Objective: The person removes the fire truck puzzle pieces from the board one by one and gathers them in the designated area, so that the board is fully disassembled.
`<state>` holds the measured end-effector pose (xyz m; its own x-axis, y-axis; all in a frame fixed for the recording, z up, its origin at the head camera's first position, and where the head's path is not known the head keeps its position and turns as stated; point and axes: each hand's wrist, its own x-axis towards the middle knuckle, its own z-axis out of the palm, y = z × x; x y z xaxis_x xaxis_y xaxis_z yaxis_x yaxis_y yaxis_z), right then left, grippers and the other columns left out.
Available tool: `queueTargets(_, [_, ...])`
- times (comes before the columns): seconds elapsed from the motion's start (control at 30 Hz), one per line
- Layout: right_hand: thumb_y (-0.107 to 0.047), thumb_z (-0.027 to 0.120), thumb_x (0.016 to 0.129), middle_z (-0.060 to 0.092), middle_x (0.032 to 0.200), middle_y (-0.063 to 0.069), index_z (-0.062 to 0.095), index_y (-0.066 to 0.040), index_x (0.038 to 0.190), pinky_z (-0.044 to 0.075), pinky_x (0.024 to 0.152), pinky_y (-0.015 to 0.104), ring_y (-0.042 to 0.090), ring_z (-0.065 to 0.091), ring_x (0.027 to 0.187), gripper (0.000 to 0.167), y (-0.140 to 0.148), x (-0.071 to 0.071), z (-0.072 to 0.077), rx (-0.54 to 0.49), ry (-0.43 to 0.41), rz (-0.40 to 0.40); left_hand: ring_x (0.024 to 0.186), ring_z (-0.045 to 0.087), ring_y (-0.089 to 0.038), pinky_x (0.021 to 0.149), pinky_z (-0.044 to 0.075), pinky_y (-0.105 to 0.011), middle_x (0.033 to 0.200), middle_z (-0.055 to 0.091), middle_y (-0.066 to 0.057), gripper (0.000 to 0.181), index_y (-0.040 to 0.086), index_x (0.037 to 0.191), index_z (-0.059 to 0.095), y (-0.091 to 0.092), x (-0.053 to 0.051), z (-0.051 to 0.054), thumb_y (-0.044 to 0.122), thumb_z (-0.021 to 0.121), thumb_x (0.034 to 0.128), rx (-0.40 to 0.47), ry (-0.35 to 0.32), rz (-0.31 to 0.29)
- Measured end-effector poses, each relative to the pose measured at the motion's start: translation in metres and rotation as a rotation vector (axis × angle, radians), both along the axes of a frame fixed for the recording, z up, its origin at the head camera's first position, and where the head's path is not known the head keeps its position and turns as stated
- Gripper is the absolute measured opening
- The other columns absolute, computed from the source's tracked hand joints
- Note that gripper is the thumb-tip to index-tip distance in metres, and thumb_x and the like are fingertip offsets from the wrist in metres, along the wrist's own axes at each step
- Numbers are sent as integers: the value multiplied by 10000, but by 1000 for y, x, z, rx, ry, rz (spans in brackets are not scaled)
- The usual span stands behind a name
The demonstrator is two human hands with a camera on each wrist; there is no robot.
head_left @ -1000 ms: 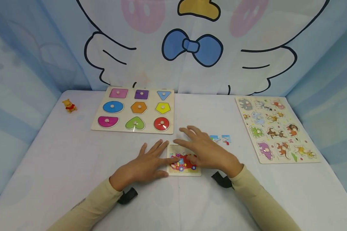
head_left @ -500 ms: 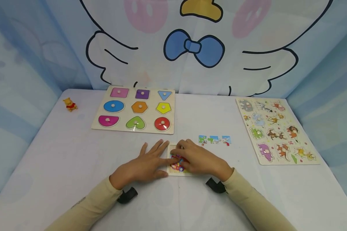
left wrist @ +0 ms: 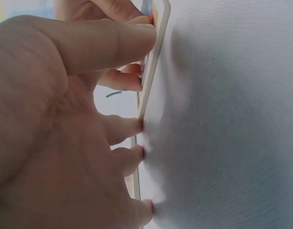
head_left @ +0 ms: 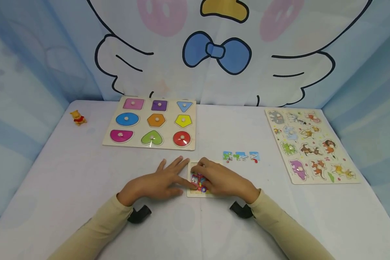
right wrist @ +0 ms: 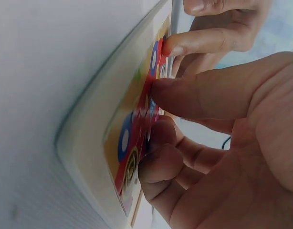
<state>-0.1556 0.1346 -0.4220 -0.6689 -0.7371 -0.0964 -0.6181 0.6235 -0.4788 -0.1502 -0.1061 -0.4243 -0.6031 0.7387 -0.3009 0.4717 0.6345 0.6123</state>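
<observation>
A small wooden puzzle board (head_left: 194, 195) with a red car picture lies between the hands. My left hand (head_left: 159, 184) is spread at its left edge, index fingertip on the picture's lower left. In the left wrist view the left hand (left wrist: 56, 105) has several fingertips down on the white cloth beside the board. My right hand (head_left: 225, 180) bends over the picture and covers its right part. The right wrist view shows the right hand (right wrist: 227, 129) with thumb and bent fingers on either side of a red puzzle piece (right wrist: 150, 107), whose outline is partly hidden.
Several small blue-topped pieces (head_left: 241, 156) lie in a row behind the right hand. A shapes board (head_left: 136, 126) stands at the back left, an animal board (head_left: 294, 151) at the right. A small bear figure (head_left: 78, 118) is at the far left.
My right hand has moved left and inward over the picture, its fingers now bent, uncovering the row of small pieces. My left index fingertip has shifted slightly down and left.
</observation>
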Motion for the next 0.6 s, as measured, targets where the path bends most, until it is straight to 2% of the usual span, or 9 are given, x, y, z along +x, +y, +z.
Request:
queueTargets(0.37, [40, 638, 890, 584, 1115, 33, 616, -61, 1278, 528, 790, 286, 140, 561, 872, 402, 0, 0, -1, -48, 4, -12, 1564, -16, -387, 1139, -56, -755, 1696, 143, -167, 381, 302, 1337, 702, 2, 2, 0, 140, 653, 995, -19, 14, 28])
queueTargets(0.6, [2, 673, 910, 595, 1013, -8, 643, -81, 1231, 500, 699, 250, 118, 554, 783, 333, -3, 1, -2, -51, 63, -26, 1565, -13, -386, 1144, -54, -750, 1695, 148, -168, 372, 279, 1328, 710, 2, 3, 1, 129, 654, 993, -18, 22, 36])
